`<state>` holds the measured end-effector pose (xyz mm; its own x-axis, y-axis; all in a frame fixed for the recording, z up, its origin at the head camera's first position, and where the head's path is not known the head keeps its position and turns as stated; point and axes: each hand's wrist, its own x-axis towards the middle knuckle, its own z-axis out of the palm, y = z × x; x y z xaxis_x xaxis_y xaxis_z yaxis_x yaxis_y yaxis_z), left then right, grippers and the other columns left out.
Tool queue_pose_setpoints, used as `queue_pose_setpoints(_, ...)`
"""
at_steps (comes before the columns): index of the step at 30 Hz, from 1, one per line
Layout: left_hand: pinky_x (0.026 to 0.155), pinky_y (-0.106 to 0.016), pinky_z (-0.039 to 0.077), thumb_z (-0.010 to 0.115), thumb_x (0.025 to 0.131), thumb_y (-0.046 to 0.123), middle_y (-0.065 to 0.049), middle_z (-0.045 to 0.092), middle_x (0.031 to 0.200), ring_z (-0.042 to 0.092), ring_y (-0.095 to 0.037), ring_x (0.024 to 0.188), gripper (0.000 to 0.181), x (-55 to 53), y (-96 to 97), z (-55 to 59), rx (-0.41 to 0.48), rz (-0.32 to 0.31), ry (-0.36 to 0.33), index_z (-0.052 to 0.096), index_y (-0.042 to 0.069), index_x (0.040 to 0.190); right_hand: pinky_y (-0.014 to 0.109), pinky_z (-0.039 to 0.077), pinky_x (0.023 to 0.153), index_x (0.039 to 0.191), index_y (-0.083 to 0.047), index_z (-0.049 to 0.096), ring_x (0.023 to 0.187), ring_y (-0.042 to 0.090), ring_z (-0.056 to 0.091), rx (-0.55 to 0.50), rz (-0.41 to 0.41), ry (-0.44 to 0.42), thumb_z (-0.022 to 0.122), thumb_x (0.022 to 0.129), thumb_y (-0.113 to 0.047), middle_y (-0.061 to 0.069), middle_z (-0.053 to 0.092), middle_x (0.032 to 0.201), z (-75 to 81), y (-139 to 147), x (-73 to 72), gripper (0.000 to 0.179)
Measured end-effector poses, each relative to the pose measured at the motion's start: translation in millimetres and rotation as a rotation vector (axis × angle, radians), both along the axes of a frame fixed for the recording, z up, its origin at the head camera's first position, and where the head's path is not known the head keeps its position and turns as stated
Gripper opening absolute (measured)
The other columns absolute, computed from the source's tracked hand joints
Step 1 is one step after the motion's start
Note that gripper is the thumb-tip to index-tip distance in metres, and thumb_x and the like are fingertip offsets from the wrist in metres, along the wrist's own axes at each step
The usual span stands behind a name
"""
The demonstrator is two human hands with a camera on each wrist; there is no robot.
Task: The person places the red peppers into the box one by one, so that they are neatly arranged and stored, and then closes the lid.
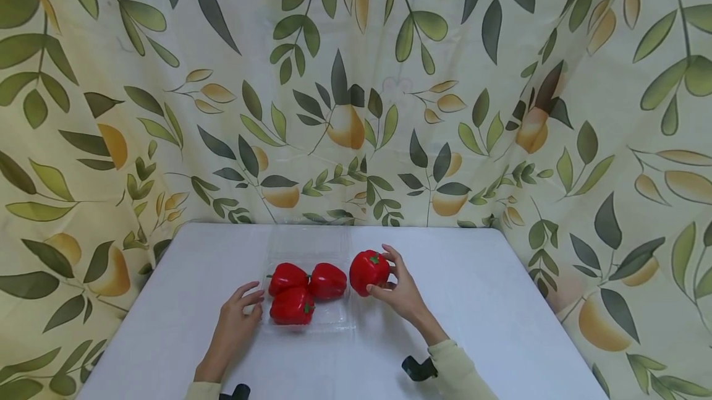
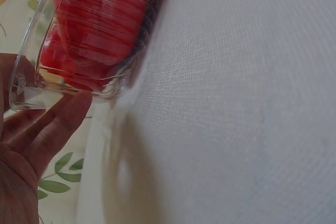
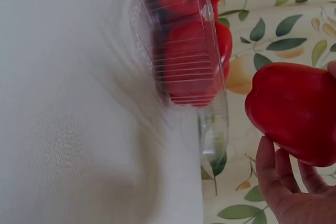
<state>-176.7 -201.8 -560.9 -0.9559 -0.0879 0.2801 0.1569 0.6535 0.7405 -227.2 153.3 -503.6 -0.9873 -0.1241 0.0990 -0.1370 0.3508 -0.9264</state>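
In the head view my right hand (image 1: 407, 293) grips a red bell pepper (image 1: 369, 272) by its side, raised beside the right edge of a clear plastic container (image 1: 334, 319). The pepper (image 3: 294, 111) has its fingers around it in the right wrist view. Three more red bell peppers lie in the container: one at the back left (image 1: 287, 279), one at the right (image 1: 328, 281) and one in front (image 1: 292, 306). My left hand (image 1: 236, 319) is at the container's left edge, its fairly straight fingers (image 2: 77, 106) touching the ribbed wall under the rim.
The container's clear lid (image 1: 311, 239) lies folded back toward the rear of the white table (image 1: 445, 264). Behind the table hangs a leaf-and-fruit patterned curtain (image 1: 356, 159). A dark wrist-worn device (image 1: 418, 368) shows by the right sleeve.
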Motion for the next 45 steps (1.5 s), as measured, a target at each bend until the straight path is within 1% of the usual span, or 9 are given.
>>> queue_pose_setpoints(4,0.079,-0.035,0.061,0.066,0.088,0.003,-0.014,0.064,0.129,0.07,-0.03,0.105,0.029,-0.7,0.3,2.3,0.014,0.001,-0.002,0.07,0.002,0.117,0.039,0.06,0.089,0.146,-0.035,0.037,0.128,0.031,0.049,0.01,0.027,0.031,0.086,0.068,-0.017,0.003,0.044,0.144,2.6,-1,0.5,0.094)
queue_pose_setpoints(8,0.08,-0.035,0.061,0.066,0.088,0.003,-0.014,0.064,0.13,0.07,-0.03,0.106,0.029,-0.9,0.0,2.6,0.023,0.002,-0.014,0.07,0.002,0.117,0.038,0.06,0.089,0.144,-0.033,0.042,0.13,0.029,0.048,0.018,0.038,0.032,0.087,0.069,-0.019,0.001,0.044,0.143,3.3,-3,3.6,0.09)
queue_pose_setpoints(11,0.08,-0.035,0.061,0.066,0.088,0.003,-0.014,0.064,0.13,0.069,-0.03,0.107,0.03,0.1,-0.3,1.1,0.022,0.002,-0.028,0.07,0.003,0.118,0.039,0.059,0.091,0.146,-0.029,0.041,0.131,0.029,0.046,0.027,0.039,-0.006,0.087,0.069,-0.018,0.003,0.042,0.145,5.5,-5,7.8,0.09)
queue_pose_setpoints(19,0.08,-0.034,0.061,0.066,0.088,0.003,-0.016,0.064,0.13,0.069,-0.031,0.106,0.029,3.5,-0.5,-0.6,0.031,-0.001,-0.033,0.07,0.002,0.117,0.035,0.061,0.085,0.142,-0.029,0.04,0.122,0.028,0.054,-0.017,0.065,-0.007,0.089,0.067,-0.027,0.0,0.048,0.142,0.3,-11,15.9,0.091)
queue_pose_setpoints(23,0.08,-0.035,0.061,0.066,0.088,0.003,-0.015,0.063,0.131,0.069,-0.031,0.107,0.03,5.0,-0.1,0.0,0.032,0.01,-0.043,0.07,0.003,0.118,0.039,0.061,0.087,0.144,-0.029,0.038,0.123,0.028,0.054,-0.03,0.103,0.013,0.089,0.067,-0.024,0.0,0.048,0.143,1.0,-18,20.3,0.092)
queue_pose_setpoints(28,0.08,-0.035,0.061,0.065,0.089,0.004,-0.015,0.063,0.131,0.069,-0.031,0.108,0.03,2.4,0.5,3.2,0.026,0.007,-0.043,0.07,0.003,0.118,0.04,0.06,0.089,0.142,-0.035,0.042,0.121,0.026,0.055,0.002,0.133,0.045,0.088,0.068,-0.019,-0.004,0.047,0.142,-0.6,-25,22.1,0.089)
queue_pose_setpoints(35,0.079,-0.034,0.061,0.065,0.089,0.004,-0.015,0.063,0.131,0.069,-0.031,0.106,0.03,-1.2,0.1,8.9,0.026,0.012,-0.038,0.069,0.003,0.119,0.041,0.059,0.091,0.142,-0.027,0.041,0.119,0.025,0.055,0.012,0.152,0.04,0.087,0.07,-0.02,-0.003,0.051,0.138,-2.7,-32,24.8,0.086)
queue_pose_setpoints(41,0.077,-0.032,0.062,0.065,0.088,0.003,-0.016,0.064,0.128,0.07,-0.031,0.104,0.029,-0.2,-0.2,5.5,0.017,0.005,-0.024,0.07,0.001,0.117,0.041,0.059,0.091,0.142,-0.02,0.04,0.118,0.027,0.057,0.011,0.147,0.004,0.087,0.07,-0.021,0.0,0.052,0.137,-7.1,-35,30.0,0.086)
queue_pose_setpoints(45,0.077,-0.031,0.062,0.065,0.089,0.004,-0.015,0.065,0.128,0.07,-0.03,0.104,0.03,2.1,0.0,1.3,0.026,0.002,-0.045,0.069,0.002,0.118,0.04,0.06,0.089,0.141,-0.02,0.04,0.118,0.028,0.057,0.024,0.143,-0.023,0.088,0.069,-0.026,0.002,0.053,0.137,-10.4,-35,34.9,0.087)
